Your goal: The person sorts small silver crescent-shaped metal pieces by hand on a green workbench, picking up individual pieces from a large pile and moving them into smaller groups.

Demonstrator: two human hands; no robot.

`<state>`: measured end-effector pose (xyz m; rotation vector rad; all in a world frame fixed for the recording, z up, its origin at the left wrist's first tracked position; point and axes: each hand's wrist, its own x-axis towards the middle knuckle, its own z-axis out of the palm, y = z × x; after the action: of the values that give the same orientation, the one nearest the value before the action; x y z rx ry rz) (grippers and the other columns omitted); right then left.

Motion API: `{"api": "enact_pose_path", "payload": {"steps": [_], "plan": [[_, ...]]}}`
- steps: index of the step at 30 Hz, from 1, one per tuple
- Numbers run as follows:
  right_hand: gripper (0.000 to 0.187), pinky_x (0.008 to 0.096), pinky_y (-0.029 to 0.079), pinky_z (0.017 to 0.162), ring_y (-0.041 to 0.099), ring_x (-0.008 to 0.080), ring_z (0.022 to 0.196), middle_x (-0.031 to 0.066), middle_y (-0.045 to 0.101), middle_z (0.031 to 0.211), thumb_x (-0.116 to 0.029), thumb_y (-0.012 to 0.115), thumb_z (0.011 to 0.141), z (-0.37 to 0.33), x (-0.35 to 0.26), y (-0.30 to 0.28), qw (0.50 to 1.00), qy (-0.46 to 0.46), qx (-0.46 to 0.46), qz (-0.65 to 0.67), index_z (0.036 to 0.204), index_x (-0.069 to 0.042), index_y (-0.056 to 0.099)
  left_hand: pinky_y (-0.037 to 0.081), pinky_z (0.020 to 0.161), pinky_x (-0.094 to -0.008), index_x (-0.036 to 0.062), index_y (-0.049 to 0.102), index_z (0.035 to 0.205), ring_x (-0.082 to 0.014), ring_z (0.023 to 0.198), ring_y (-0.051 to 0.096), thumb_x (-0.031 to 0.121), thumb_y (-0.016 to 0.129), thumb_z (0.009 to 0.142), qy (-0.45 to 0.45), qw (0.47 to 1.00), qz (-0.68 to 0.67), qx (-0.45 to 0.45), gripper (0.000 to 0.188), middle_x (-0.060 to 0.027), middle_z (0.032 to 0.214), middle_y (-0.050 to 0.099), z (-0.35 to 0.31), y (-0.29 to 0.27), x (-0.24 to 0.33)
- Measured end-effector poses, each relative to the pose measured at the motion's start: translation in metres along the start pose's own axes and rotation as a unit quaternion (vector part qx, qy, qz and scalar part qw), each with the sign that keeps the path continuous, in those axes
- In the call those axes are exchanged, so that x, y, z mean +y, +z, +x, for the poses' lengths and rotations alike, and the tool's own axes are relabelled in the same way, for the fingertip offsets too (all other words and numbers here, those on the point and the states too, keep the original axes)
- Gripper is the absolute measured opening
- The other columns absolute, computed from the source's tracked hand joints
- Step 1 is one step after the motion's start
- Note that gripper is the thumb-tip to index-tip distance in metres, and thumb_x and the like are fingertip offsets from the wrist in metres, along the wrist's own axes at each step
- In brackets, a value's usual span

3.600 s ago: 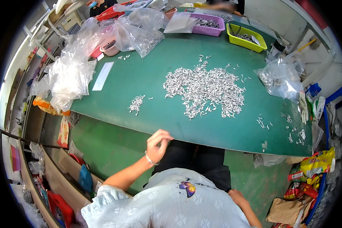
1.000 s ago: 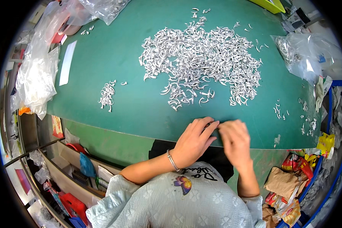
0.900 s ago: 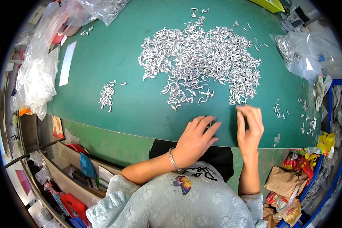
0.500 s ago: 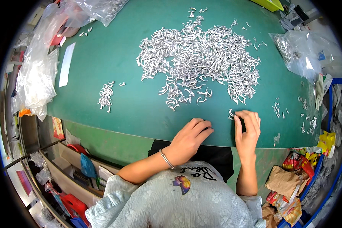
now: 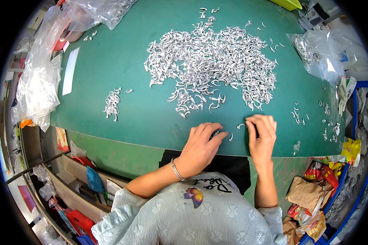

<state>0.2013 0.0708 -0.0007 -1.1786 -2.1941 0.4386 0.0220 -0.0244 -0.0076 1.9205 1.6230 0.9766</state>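
Observation:
My left hand (image 5: pixel 201 143) rests low over the front of the green table, its fingers curled and the thumb close to the index finger. Something small and dark shows between them, too small to name. To its right, my right hand (image 5: pixel 261 136) is bent with thumb and index fingertips close together; whatever is between them is hidden. One small curved silver metal piece (image 5: pixel 241 126) lies just left of the right fingertips. Another curved piece (image 5: pixel 231 137) lies between both hands. Beyond them spreads a large heap of similar silver metal pieces (image 5: pixel 216 57).
A smaller pile of pieces (image 5: pixel 111 104) lies at left on the green table (image 5: pixel 151 126). Scattered pieces (image 5: pixel 331 130) are at right. Clear plastic bags (image 5: pixel 39 90) line the left edge; another bag (image 5: pixel 321 55) sits at right. Packages and a paper bag (image 5: pixel 304 192) stand below the right edge.
My left hand has moved up slightly, its fingers spreading a little from the thumb. My right hand has shifted slightly left and up. Separate curved pieces now lie between the hands.

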Motion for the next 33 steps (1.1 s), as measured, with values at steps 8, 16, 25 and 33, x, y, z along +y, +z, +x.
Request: {"api": "enact_pose_path", "payload": {"steps": [8, 16, 25, 33], "plan": [[0.013, 0.0384, 0.041, 0.079, 0.058, 0.0288, 0.089, 0.0111, 0.064, 0.094, -0.003, 0.071, 0.082, -0.010, 0.003, -0.021, 0.996, 0.058, 0.015, -0.063, 0.094, -0.002, 0.066, 0.040, 0.086, -0.0397, 0.0056, 0.063, 0.115, -0.0286, 0.106, 0.054, 0.001, 0.071, 0.079, -0.019, 1.000, 0.009, 0.019, 0.037, -0.0093, 0.114, 0.057, 0.003, 0.001, 0.004], [0.025, 0.0387, 0.039, 0.073, 0.054, 0.0265, 0.085, 0.0062, 0.060, 0.096, -0.009, 0.078, 0.074, -0.031, -0.020, 0.003, 0.995, -0.048, -0.082, 0.006, 0.097, -0.007, 0.068, 0.041, 0.083, -0.0383, 0.0037, 0.064, 0.111, -0.0274, 0.098, 0.055, 0.001, 0.071, 0.079, -0.014, 1.000, 0.021, 0.013, 0.033, -0.0097, 0.110, 0.057, 0.002, 0.001, 0.002], [0.022, 0.0419, 0.043, 0.083, 0.056, 0.0327, 0.092, 0.0137, 0.060, 0.100, -0.004, 0.071, 0.083, -0.026, 0.017, -0.023, 0.987, 0.078, 0.050, -0.134, 0.103, -0.001, 0.063, 0.049, 0.078, -0.0390, 0.0000, 0.062, 0.110, -0.0305, 0.093, 0.056, -0.005, 0.070, 0.078, 0.017, 0.998, -0.052, 0.011, 0.033, -0.0127, 0.108, 0.056, 0.006, 0.015, -0.003], [0.023, 0.0432, 0.049, 0.083, 0.058, 0.0366, 0.098, 0.0178, 0.056, 0.107, 0.001, 0.062, 0.087, -0.022, -0.023, 0.012, 0.995, 0.034, -0.083, 0.039, 0.110, 0.002, 0.059, 0.047, 0.086, -0.0404, 0.0005, 0.060, 0.119, -0.0343, 0.100, 0.054, -0.001, 0.074, 0.077, -0.022, 0.998, -0.036, 0.042, 0.044, -0.0148, 0.113, 0.056, 0.004, 0.005, 0.005]]}}
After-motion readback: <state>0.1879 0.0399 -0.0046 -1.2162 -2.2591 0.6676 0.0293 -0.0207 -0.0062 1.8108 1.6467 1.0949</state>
